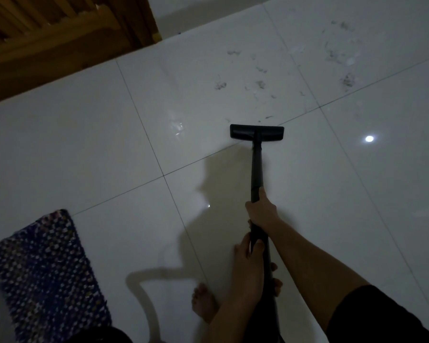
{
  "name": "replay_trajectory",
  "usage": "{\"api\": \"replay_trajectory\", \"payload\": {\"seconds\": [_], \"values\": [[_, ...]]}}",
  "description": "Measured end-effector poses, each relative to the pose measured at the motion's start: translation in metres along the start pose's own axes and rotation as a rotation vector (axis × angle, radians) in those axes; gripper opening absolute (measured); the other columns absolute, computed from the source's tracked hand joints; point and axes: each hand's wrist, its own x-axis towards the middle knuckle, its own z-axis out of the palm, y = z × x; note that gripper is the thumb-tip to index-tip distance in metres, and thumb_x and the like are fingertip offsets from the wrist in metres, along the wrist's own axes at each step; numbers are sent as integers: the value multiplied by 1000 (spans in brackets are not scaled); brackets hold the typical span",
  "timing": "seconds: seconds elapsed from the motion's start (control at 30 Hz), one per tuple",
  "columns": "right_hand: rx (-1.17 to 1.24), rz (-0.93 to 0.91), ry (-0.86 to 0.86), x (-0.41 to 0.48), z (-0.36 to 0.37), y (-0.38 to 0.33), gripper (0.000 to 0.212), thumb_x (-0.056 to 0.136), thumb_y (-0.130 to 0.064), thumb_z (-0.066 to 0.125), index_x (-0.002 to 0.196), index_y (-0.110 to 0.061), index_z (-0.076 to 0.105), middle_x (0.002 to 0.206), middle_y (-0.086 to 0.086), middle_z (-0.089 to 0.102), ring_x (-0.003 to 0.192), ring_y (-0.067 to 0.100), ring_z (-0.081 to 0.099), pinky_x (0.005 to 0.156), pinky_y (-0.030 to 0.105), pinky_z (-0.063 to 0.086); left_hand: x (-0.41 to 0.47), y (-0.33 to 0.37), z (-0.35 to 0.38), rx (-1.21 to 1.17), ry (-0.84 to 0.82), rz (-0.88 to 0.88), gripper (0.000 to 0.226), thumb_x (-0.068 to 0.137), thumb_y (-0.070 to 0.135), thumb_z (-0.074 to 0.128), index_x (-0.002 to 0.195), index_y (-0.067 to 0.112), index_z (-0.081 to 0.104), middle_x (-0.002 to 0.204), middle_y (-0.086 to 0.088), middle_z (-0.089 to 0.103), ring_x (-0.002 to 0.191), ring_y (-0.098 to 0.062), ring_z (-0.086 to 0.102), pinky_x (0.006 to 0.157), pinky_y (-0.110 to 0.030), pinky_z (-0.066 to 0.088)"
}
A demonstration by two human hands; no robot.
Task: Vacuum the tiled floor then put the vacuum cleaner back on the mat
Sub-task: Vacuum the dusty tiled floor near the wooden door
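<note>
A black vacuum wand (256, 167) runs from my hands down to its flat floor nozzle (256, 132), which rests on the white tiled floor (84, 144). My right hand (261, 212) grips the wand higher along the tube. My left hand (248, 253) holds it lower, closer to my body. Dark clumps of dust and hair (258, 84) lie scattered on the tiles just beyond the nozzle and toward the upper right. A blue and white woven mat (47, 273) lies on the floor at the lower left.
A wooden slatted door or furniture piece (47, 38) fills the upper left corner. My bare foot (204, 303) stands on the tiles below my hands. A lamp reflection (369, 138) shines on the floor at right. The hose casts a shadow near the mat.
</note>
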Motion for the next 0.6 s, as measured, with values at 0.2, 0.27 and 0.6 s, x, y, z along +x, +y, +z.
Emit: {"api": "replay_trajectory", "payload": {"seconds": [0.2,0.27,0.6], "values": [[-31,-24,-43,10,2,-26,75,93,-14,45,154,-30,3,99,14,54,59,20,54,57,32,51,10,19,0,-35,8,24,36,102,25,37,135,13,45,64,-14,48,36,-21,44,40,-22,39],[-50,-36,-67,14,6,-35,75,93,-14,45,154,-30,3,102,15,56,59,20,54,56,31,51,14,25,-3,-71,18,20,35,102,27,38,135,16,46,64,-13,49,35,-21,44,40,-22,39],[-164,-87,-92,52,8,-110,76,94,-14,44,153,-31,0,111,17,59,62,20,55,55,28,48,60,87,-6,-157,74,8,36,102,28,38,137,30,42,68,-16,51,34,-21,46,36,-21,43]]}}
